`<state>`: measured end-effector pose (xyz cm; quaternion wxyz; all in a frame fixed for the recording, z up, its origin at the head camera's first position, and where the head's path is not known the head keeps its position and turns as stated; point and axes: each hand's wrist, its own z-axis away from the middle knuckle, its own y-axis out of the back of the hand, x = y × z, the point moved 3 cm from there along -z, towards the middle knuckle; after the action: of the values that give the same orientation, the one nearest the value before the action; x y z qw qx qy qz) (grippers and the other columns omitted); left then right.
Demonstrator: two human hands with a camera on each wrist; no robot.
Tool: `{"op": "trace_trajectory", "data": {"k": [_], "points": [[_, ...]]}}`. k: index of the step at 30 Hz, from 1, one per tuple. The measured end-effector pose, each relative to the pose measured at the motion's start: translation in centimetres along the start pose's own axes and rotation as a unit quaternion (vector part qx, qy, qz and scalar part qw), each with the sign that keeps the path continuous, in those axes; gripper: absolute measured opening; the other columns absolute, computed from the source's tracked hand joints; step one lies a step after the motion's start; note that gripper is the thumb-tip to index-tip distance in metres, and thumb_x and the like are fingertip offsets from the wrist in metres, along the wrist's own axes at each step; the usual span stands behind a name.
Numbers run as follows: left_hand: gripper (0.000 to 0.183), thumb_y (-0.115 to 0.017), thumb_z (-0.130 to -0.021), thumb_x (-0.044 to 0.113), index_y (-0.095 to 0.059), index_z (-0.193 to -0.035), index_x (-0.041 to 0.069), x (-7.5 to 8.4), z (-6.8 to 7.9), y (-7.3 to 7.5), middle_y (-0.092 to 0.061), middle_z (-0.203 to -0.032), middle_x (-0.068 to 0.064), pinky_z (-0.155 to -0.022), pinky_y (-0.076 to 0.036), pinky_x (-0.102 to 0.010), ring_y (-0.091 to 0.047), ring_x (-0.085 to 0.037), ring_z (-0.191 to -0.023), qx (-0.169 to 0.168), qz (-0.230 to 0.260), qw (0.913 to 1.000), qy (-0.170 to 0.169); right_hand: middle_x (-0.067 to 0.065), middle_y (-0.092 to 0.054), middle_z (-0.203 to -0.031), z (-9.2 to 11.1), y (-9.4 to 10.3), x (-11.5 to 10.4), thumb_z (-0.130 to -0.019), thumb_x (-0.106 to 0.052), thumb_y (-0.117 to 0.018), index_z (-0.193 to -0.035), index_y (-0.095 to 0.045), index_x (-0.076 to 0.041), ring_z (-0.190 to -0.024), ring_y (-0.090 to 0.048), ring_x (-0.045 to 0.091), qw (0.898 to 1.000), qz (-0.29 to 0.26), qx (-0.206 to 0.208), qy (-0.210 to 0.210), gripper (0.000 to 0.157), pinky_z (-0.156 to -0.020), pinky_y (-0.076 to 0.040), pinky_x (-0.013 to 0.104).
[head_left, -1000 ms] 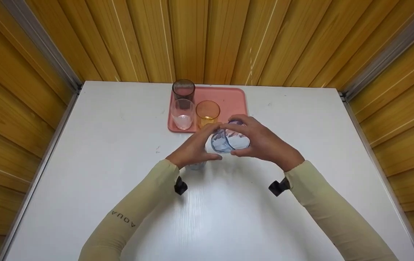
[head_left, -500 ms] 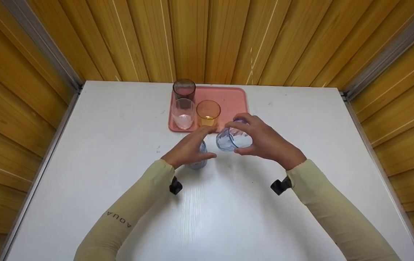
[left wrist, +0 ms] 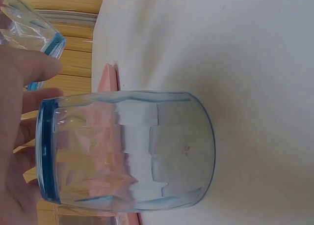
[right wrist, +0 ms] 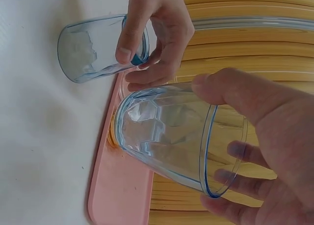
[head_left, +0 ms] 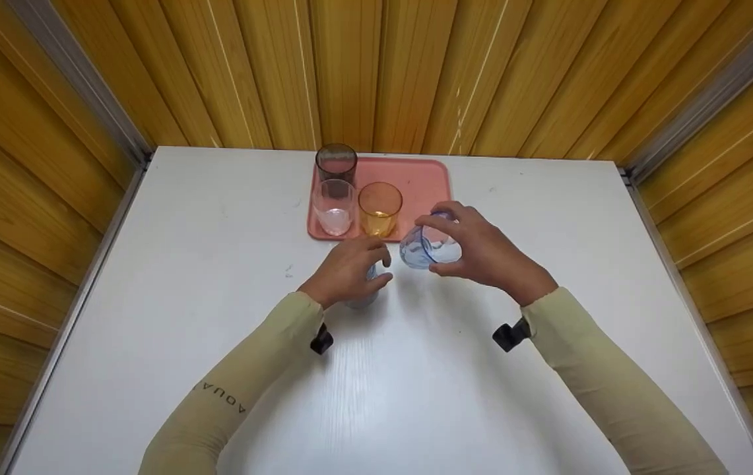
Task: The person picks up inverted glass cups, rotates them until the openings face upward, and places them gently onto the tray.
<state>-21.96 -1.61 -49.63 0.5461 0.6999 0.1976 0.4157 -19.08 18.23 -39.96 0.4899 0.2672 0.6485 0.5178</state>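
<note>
In the head view my left hand [head_left: 344, 269] is over a pale blue glass [left wrist: 137, 151] that stands upright on the white table. Its fingers curl round the upper part near the rim, with the thumb on the side nearer me. Much of that glass is hidden by the hand in the head view. My right hand [head_left: 485, 249] grips a second blue glass [right wrist: 162, 122] by its rim end, thumb on one side and fingers on the other. This glass is held in the air, tilted, its base toward the left hand, and looks empty.
Behind the hands lies a pink tray [head_left: 419, 178]. Along its left part stand a dark smoky glass [head_left: 336, 161], a clear glass [head_left: 333, 208] and an amber glass [head_left: 380, 208]. Wood-look panels [head_left: 376, 72] wall the white table [head_left: 218, 218] at the back and sides.
My hands have moved apart. The left has gone from the tilted glass to the standing one and its fingers have bent. The right has carried its glass slightly right and back.
</note>
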Motion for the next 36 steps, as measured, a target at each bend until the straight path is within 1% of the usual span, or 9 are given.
{"op": "trace_trajectory", "data": {"k": [5,9,12,15,19,22,28,32,36], "points": [[0.025,-0.059,-0.082,0.047,-0.067,-0.093,0.026,-0.1,-0.3,-0.4,-0.058,-0.111,0.006,-0.098,-0.041,-0.041,-0.052,-0.016,-0.106,-0.006,-0.002,1.0000,-0.001,-0.005,-0.031,-0.139,-0.3,-0.2,0.6,-0.070,-0.036,-0.077,-0.129,-0.034,-0.052,-0.126,-0.035,0.021,1.000,-0.008,-0.007,-0.028,0.075,-0.094,-0.046,0.045],[0.023,-0.059,-0.083,0.045,-0.067,-0.092,0.026,-0.3,-0.4,-0.7,-0.058,-0.107,0.006,-0.096,-0.043,-0.039,-0.052,-0.016,-0.102,0.000,-0.010,1.0000,-0.002,-0.004,-0.031,-0.139,-0.7,-0.4,1.1,-0.070,-0.036,-0.077,-0.130,-0.034,-0.051,-0.129,-0.034,0.022,0.999,-0.010,-0.007,-0.039,0.075,-0.095,-0.046,0.045],[0.021,-0.058,-0.083,0.043,-0.066,-0.091,0.025,-0.4,-0.4,-0.8,-0.057,-0.103,0.006,-0.092,-0.044,-0.038,-0.052,-0.016,-0.097,0.007,-0.021,0.9997,-0.010,-0.004,-0.031,-0.139,-0.9,-0.6,1.5,-0.070,-0.035,-0.077,-0.130,-0.035,-0.049,-0.129,-0.034,0.023,0.999,-0.013,-0.005,-0.046,0.075,-0.096,-0.045,0.045],[0.019,-0.058,-0.083,0.040,-0.065,-0.090,0.024,-0.4,-0.4,-0.9,-0.056,-0.100,0.005,-0.089,-0.045,-0.037,-0.051,-0.016,-0.093,0.017,-0.035,0.9990,-0.024,-0.003,-0.031,-0.140,-1.1,-0.6,1.9,-0.070,-0.035,-0.077,-0.131,-0.036,-0.048,-0.130,-0.033,0.024,0.998,-0.014,-0.001,-0.054,0.075,-0.096,-0.044,0.046],[0.016,-0.056,-0.083,0.036,-0.064,-0.086,0.023,-0.4,-0.4,-0.9,-0.057,-0.097,0.003,-0.085,-0.045,-0.037,-0.053,-0.017,-0.091,0.040,-0.062,0.9960,-0.051,-0.001,-0.031,-0.140,-1.2,-0.6,2.3,-0.069,-0.032,-0.078,-0.132,-0.039,-0.042,-0.129,-0.034,0.025,0.998,-0.009,0.010,-0.055,0.075,-0.096,-0.044,0.047],[0.015,-0.055,-0.083,0.034,-0.064,-0.085,0.021,-0.5,-0.4,-0.8,-0.058,-0.095,0.002,-0.083,-0.046,-0.038,-0.055,-0.018,-0.090,0.053,-0.077,0.9936,-0.064,0.000,-0.032,-0.140,-1.4,-0.6,2.6,-0.069,-0.030,-0.079,-0.133,-0.040,-0.039,-0.129,-0.035,0.025,0.998,-0.007,0.018,-0.055,0.075,-0.097,-0.044,0.047],[0.017,-0.055,-0.082,0.036,-0.064,-0.085,0.021,-0.6,-0.5,-0.8,-0.057,-0.092,0.002,-0.083,-0.045,-0.039,-0.054,-0.019,-0.089,0.046,-0.077,0.9942,-0.060,0.001,-0.031,-0.141,-1.9,-0.6,2.9,-0.070,-0.032,-0.078,-0.133,-0.039,-0.041,-0.128,-0.034,0.025,0.997,-0.016,0.020,-0.070,0.075,-0.097,-0.044,0.047],[0.017,-0.056,-0.081,0.035,-0.065,-0.084,0.021,-0.7,-0.6,-1.0,-0.057,-0.090,0.003,-0.082,-0.044,-0.038,-0.054,-0.018,-0.088,0.042,-0.072,0.9949,-0.057,0.001,-0.030,-0.142,-2.2,-0.6,3.0,-0.070,-0.033,-0.078,-0.133,-0.038,-0.043,-0.129,-0.033,0.027,0.997,-0.018,0.023,-0.078,0.075,-0.095,-0.045,0.047],[0.016,-0.055,-0.081,0.033,-0.065,-0.083,0.021,-0.8,-0.6,-1.1,-0.056,-0.088,0.004,-0.081,-0.044,-0.038,-0.053,-0.017,-0.087,0.043,-0.073,0.9946,-0.060,0.002,-0.029,-0.143,-2.5,-0.6,3.2,-0.070,-0.033,-0.078,-0.133,-0.036,-0.046,-0.130,-0.033,0.028,0.996,-0.019,0.026,-0.084,0.076,-0.095,-0.045,0.047]]}}
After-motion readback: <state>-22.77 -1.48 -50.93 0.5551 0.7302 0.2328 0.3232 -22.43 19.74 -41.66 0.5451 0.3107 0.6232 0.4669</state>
